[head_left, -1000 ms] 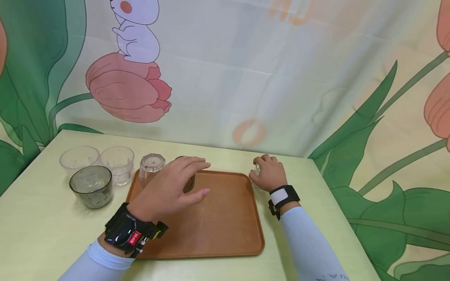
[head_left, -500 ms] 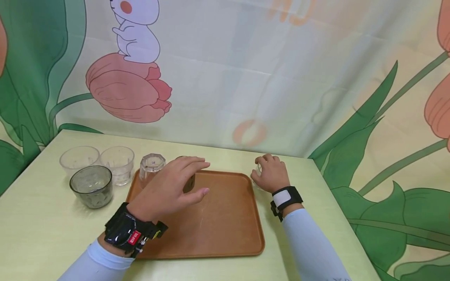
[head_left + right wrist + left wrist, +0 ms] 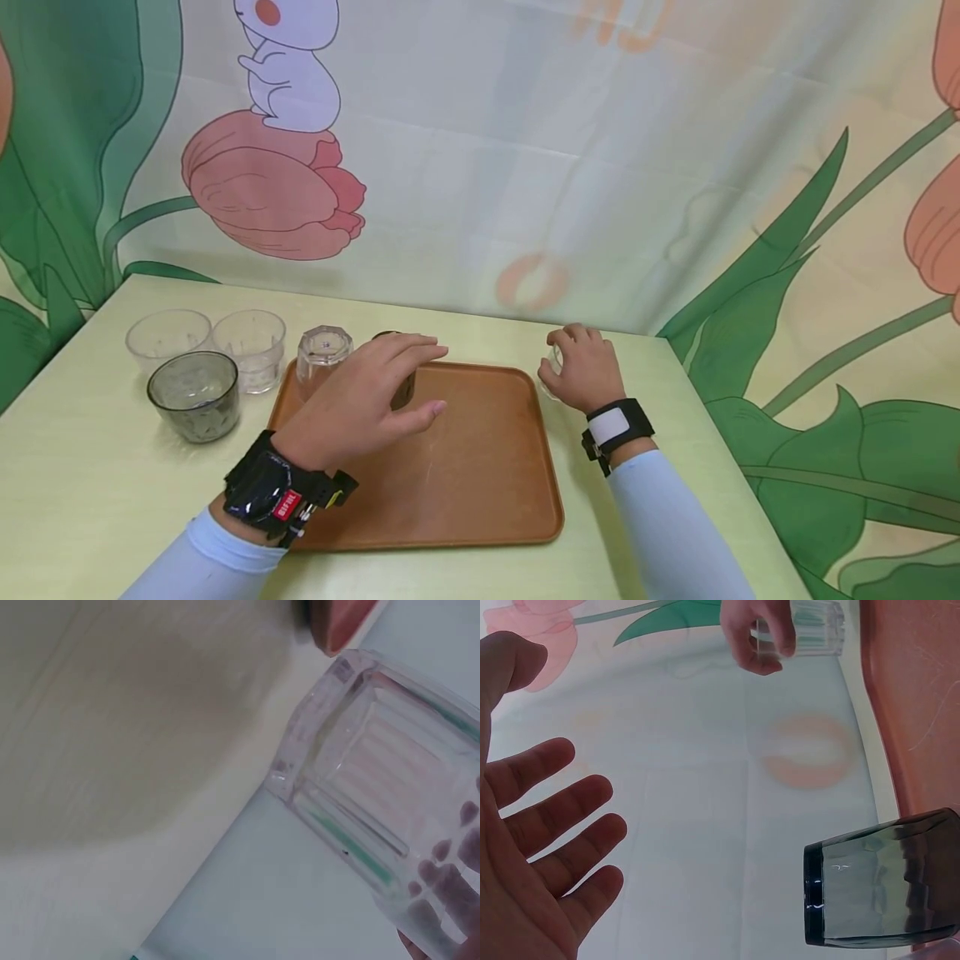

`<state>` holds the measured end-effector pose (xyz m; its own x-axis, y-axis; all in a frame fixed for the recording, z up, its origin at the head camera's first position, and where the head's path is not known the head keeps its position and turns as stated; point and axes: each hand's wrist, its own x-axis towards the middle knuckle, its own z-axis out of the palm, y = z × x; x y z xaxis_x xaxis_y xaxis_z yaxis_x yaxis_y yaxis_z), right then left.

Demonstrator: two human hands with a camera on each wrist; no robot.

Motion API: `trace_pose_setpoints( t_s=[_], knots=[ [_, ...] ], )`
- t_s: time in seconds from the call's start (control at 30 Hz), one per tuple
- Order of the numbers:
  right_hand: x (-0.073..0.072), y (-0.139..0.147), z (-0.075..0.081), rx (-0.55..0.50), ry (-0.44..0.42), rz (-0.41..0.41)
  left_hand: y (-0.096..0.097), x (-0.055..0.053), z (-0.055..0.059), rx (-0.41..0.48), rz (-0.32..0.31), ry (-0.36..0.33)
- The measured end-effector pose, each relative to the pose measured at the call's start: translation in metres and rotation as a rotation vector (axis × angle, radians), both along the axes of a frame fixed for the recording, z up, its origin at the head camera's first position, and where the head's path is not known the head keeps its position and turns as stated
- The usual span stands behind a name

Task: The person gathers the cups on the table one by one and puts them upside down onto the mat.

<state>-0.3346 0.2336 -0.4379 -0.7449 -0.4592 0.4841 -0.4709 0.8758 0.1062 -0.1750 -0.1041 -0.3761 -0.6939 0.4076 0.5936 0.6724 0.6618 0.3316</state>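
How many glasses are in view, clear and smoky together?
6: two clear glasses and one smoky left of the tray; one clear, one smoky on it; one clear in the right hand. The left hand might hide more.

Your held tumbler (image 3: 379, 761): glossy, glass-like | your tray (image 3: 465, 475): smooth, plastic-looking | your worktop (image 3: 82, 467): smooth | your backdrop (image 3: 465, 167): lightly creased cloth

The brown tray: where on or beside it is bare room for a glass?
On the brown tray, between the left hand and its right rim; on the table, between the grey glass and the left sleeve. Crowded: the tray's far left part, with an octagonal glass and a dark glass, and beside it, with the grey and two clear glasses.
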Motion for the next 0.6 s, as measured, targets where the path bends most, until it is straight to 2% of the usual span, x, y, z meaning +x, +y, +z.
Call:
trace_pose_setpoints(
  t_s=[0.33, 0.6],
  knots=[
    [0.01, -0.009, 0.015, -0.03, 0.085, 0.082, 0.001, -0.001, -0.001, -0.003, 0.002, -0.008],
    [0.024, -0.017, 0.026, -0.033, 0.078, 0.106, 0.001, -0.001, -0.002, 0.002, -0.001, -0.013]
  ],
)
